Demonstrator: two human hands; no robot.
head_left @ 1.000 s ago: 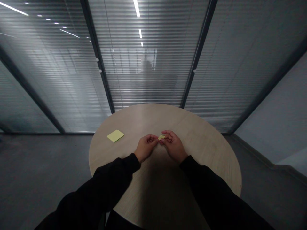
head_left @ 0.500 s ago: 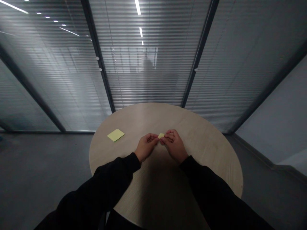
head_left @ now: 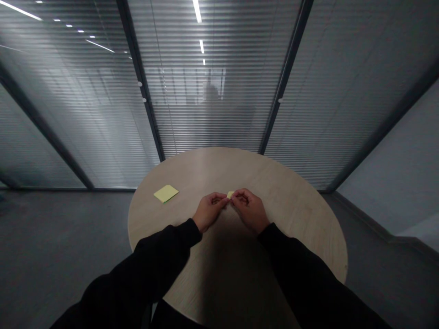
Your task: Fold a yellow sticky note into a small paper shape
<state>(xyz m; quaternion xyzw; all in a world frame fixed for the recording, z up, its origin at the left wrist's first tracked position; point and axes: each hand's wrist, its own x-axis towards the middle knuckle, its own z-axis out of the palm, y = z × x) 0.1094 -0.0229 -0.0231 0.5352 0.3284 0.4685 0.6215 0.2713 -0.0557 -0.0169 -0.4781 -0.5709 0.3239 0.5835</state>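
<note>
Between my two hands is a small piece of yellow paper (head_left: 230, 194), its lower part covered by fingertips. My left hand (head_left: 211, 209) pinches its left side between thumb and fingers. From the other side my right hand (head_left: 249, 209) is closed on its right edge, with thumb and forefinger together and the other fingers curled. Both hands are just over the middle of the round wooden table (head_left: 291, 205). Folds in the paper are too small to make out.
A pad of yellow sticky notes (head_left: 166, 193) lies on the table to the left of my hands. Beyond the table stand glass panels with blinds (head_left: 212, 119) in dark frames. A white wall (head_left: 401, 173) is on the right, grey floor (head_left: 68, 246) on the left.
My right fingers have drawn in and slid slightly down over the paper, so less of it shows. The left hand has hardly moved.
</note>
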